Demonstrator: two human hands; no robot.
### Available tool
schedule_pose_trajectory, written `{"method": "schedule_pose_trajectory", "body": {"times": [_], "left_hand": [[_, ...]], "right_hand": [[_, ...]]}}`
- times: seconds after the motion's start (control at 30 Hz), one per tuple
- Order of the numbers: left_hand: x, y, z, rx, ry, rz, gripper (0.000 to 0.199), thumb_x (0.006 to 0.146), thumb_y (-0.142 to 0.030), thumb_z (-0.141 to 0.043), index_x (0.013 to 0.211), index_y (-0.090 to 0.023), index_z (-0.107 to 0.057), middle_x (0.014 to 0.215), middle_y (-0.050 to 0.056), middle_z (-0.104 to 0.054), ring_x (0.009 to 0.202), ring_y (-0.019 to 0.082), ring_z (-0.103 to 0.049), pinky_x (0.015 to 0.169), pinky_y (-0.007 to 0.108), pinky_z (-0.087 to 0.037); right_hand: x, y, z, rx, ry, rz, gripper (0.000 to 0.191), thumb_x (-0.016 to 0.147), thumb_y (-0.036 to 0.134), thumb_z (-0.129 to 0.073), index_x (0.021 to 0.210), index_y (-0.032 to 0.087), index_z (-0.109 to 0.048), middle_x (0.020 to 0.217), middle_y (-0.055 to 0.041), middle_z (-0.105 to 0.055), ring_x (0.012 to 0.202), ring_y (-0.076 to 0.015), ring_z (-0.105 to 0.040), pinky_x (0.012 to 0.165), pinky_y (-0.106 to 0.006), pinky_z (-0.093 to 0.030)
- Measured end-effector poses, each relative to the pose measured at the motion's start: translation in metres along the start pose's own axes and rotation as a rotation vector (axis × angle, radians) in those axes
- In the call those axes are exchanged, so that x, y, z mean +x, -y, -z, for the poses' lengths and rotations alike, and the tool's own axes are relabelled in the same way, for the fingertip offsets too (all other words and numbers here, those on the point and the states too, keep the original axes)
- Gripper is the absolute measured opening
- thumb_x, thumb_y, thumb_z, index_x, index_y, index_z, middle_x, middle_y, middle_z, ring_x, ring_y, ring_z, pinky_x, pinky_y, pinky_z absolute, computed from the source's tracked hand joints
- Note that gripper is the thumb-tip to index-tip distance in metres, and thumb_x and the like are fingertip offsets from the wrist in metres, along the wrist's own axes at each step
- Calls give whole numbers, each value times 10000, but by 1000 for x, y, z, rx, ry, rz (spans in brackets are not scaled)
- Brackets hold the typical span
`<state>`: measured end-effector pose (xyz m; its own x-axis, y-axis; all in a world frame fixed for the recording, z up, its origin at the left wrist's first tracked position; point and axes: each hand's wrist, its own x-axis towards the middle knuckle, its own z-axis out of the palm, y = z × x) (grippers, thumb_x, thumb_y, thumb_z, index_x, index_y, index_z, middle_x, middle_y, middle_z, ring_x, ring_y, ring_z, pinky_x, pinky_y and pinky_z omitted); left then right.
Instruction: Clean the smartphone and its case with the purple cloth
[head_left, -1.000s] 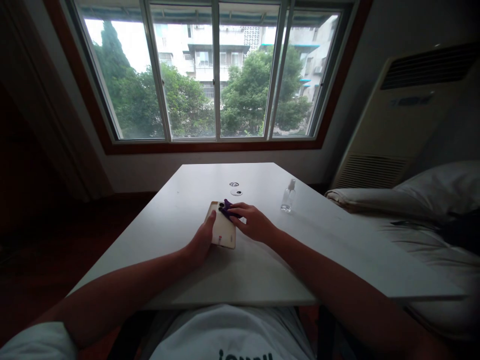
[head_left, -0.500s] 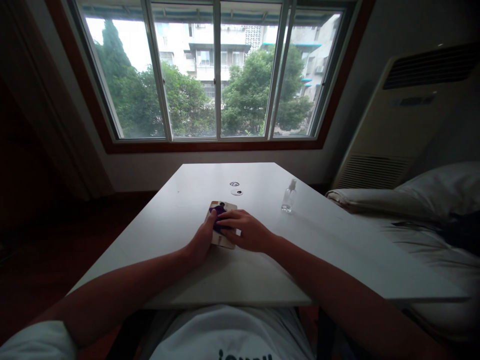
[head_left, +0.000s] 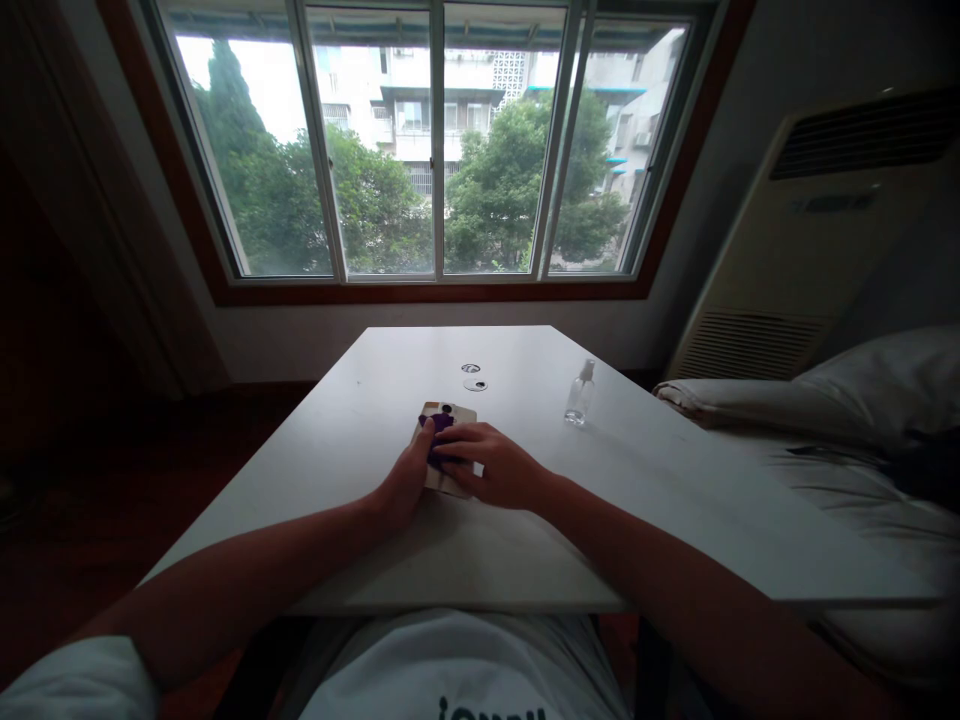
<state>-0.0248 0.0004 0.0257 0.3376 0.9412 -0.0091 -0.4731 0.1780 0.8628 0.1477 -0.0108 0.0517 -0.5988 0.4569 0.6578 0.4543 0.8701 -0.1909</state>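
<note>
A phone (head_left: 466, 413) in a pale case, back side up with its camera showing at the top, is held just above or on the white table. My left hand (head_left: 405, 484) grips its left edge, thumb over the back. A small dark purple cloth (head_left: 442, 421) lies against the phone's back. My right hand (head_left: 499, 465) presses this cloth with bent fingers, hiding part of the cloth and the phone's right side. Whether the phone's underside touches the tabletop cannot be seen.
A clear spray bottle (head_left: 579, 395) stands upright on the white table (head_left: 352, 400), right of my hands. Two round fittings (head_left: 475, 385) are set in the tabletop beyond the phone. Bedding (head_left: 795, 410) lies at the right, and a window (head_left: 435, 180) is ahead.
The right fingers have shifted very slightly over the purple cloth. The left hand keeps its hold on the phone, and the bottle stays in place.
</note>
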Motion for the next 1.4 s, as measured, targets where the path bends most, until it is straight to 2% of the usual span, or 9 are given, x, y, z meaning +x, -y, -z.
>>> {"method": "schedule_pose_trajectory", "body": {"times": [0.13, 0.3, 0.43, 0.53, 0.7, 0.8, 1.13, 1.27, 1.4], "left_hand": [[1, 2, 2, 5, 28, -23, 613, 940, -622, -575, 1282, -118, -645, 1198, 162, -691, 1041, 248, -691, 870, 320, -577], [2, 1, 3, 69, -5, 16, 661, 935, -643, -561, 1348, -129, -600, 1091, 157, -713, 846, 241, -703, 693, 319, -568], [0, -2, 1, 103, -16, 26, 677, 937, -658, -542, 1367, -136, -585, 1079, 150, -711, 820, 232, -691, 672, 314, -554], [-1, -2, 0, 90, -14, 25, 671, 939, -650, -546, 1364, -133, -589, 1098, 157, -710, 832, 237, -696, 677, 314, -557], [0, 0, 2, 17, 30, -6, 624, 941, -617, -574, 1321, -124, -618, 1149, 160, -702, 935, 253, -707, 767, 328, -586], [0, 2, 4, 18, 53, -30, 610, 948, -621, -561, 1282, -117, -641, 1131, 157, -705, 942, 240, -706, 789, 320, -588], [-4, -4, -1, 130, -28, 20, 676, 922, -644, -581, 1340, -113, -600, 1102, 164, -709, 800, 224, -686, 686, 316, -542], [-3, -5, 1, 180, -23, 9, 700, 897, -666, -602, 1291, -87, -632, 1068, 176, -715, 789, 228, -686, 683, 313, -525], [-1, -3, 2, 201, 25, -23, 691, 883, -663, -625, 1259, -84, -647, 1070, 179, -719, 800, 230, -693, 701, 316, -535]], "right_hand": [[2, 3, -1, 35, 27, 69, 295, 932, 260, -650, 1219, 244, -719, 1283, -98, -678, 1156, -239, -651, 1045, -412, -499], [-4, -27, 1, -58, -53, -133, 309, 947, 284, -631, 1239, 246, -723, 1269, -114, -679, 1142, -261, -664, 1026, -454, -521], [-8, -42, 3, -79, -69, -251, 331, 953, 286, -610, 1262, 224, -713, 1276, -118, -669, 1122, -259, -671, 999, -450, -550], [-7, -35, 4, -68, -73, -217, 318, 953, 278, -612, 1247, 222, -720, 1267, -114, -676, 1131, -260, -665, 1003, -454, -546], [-2, -9, 1, 33, -23, 8, 289, 931, 259, -652, 1210, 246, -729, 1251, -106, -691, 1123, -250, -670, 1015, -444, -525], [0, -4, -1, 54, 6, 58, 294, 921, 270, -671, 1209, 254, -726, 1259, -102, -687, 1134, -245, -663, 1027, -430, -513], [-9, -50, 2, -51, -83, -286, 357, 954, 293, -608, 1297, 236, -693, 1319, -114, -644, 1175, -270, -649, 1029, -469, -546], [-10, -50, 0, -39, -102, -308, 364, 958, 304, -604, 1303, 229, -691, 1326, -115, -636, 1190, -271, -643, 1031, -465, -551], [-6, -30, -2, -6, -79, -206, 322, 955, 264, -606, 1256, 242, -718, 1310, -98, -659, 1210, -262, -631, 1054, -454, -529]]}}
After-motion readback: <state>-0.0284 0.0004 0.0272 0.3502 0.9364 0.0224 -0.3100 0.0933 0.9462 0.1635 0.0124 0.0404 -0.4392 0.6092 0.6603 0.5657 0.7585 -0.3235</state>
